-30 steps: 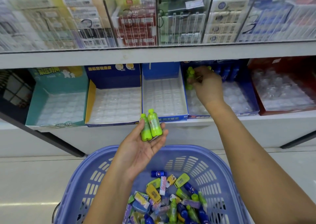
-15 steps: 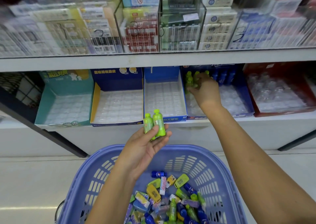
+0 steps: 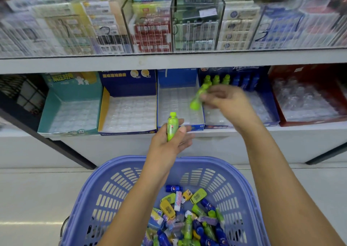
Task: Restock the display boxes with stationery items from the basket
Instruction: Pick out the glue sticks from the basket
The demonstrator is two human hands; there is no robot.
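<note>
The left hand (image 3: 169, 142) gripped one green bottle-shaped item (image 3: 172, 126) upright between thumb and fingers; up and to its right, the right hand (image 3: 227, 105) pinched a second green item (image 3: 197, 98), blurred, over the blue display box (image 3: 271, 112); beyond that grip three green items (image 3: 216, 79) stood along the box's back, beside blue ones (image 3: 246, 81); below both hands sat the purple basket (image 3: 116, 172) of mixed stationery (image 3: 187, 217)

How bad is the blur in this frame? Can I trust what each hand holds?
Head view: motion blur smears the right hand and the tilted green bottle it pinches; same view, the left hand and its upright green bottle are sharp; upper-shelf packs streak toward the left edge, the basket is crisp.
</note>
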